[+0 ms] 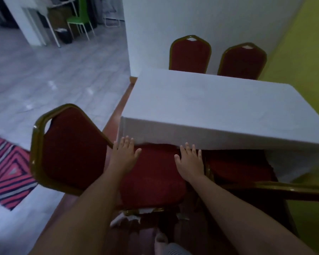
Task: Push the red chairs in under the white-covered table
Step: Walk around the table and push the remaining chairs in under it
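A red chair (153, 177) with a gold frame stands turned sideways at the near side of the white-covered table (210, 107), its backrest (70, 150) to the left. My left hand (124, 155) and my right hand (191, 162) hover flat and spread over its seat, fingertips near the hanging cloth edge. A second red chair (241, 168) sits to the right, its seat partly under the cloth and its gold rail reaching right. Two more red chairs (190, 54) (242, 61) stand at the table's far side.
A white wall (173, 24) rises behind the far chairs and a yellow-green wall (306, 52) runs along the right. A pink striped rug (6, 172) lies on the grey tiled floor at left. A green chair (79, 19) stands far back.
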The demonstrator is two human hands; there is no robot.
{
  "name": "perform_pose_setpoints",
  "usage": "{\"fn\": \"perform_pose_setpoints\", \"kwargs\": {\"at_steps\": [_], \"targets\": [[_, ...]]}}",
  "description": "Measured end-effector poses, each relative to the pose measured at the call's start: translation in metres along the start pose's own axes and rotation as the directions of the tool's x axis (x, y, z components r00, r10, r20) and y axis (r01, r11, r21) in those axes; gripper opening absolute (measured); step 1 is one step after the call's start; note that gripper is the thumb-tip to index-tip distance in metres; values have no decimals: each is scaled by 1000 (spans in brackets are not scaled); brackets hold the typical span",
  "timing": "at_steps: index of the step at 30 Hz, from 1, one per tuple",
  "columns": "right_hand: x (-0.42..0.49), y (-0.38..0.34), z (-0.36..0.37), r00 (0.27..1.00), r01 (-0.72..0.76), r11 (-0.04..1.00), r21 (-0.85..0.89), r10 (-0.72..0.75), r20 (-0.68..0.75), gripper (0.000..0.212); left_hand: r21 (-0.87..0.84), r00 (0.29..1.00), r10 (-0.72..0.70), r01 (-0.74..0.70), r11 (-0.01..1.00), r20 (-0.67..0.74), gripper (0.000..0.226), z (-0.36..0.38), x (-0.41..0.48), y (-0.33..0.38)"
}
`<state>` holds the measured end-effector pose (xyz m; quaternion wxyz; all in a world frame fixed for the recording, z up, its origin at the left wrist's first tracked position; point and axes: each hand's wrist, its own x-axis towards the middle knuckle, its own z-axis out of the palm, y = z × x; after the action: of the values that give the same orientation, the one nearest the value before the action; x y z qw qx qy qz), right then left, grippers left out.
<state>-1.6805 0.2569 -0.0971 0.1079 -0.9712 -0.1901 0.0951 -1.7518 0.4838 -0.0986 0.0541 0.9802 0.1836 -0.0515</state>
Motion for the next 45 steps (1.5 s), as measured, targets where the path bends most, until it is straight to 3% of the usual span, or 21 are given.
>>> {"fn": "perform_pose_setpoints", "kwargs": {"at_steps": [12, 19, 26, 33, 40, 45], "targets": [[68, -146, 25, 960, 274, 962, -17, -272, 68, 58, 82, 974, -225, 224, 971, 3, 62, -40, 13, -139], [64, -226, 34, 926, 371, 927, 49, -373, 57, 58, 144, 976, -211, 216, 966, -55, 61, -70, 32, -216], [49, -333, 59, 917, 399, 914, 78, -400, -1, 81, 98, 994, 41, -31, 995, -98, 56, -102, 82, -270], [30, -423, 62, 939, 341, 921, 188, -343, -23, 83, 3, 991, 82, -82, 997, 102, 57, -113, 105, -353], [32, -465, 72, 985, 162, 979, 121, -168, 42, 75, -70, 927, 374, -373, 925, 2, 50, -111, 113, -360], [38, -472, 79, 993, 121, 976, 182, -119, -21, 72, -86, 854, 512, -519, 851, -91, 70, -105, 116, -367]]}}
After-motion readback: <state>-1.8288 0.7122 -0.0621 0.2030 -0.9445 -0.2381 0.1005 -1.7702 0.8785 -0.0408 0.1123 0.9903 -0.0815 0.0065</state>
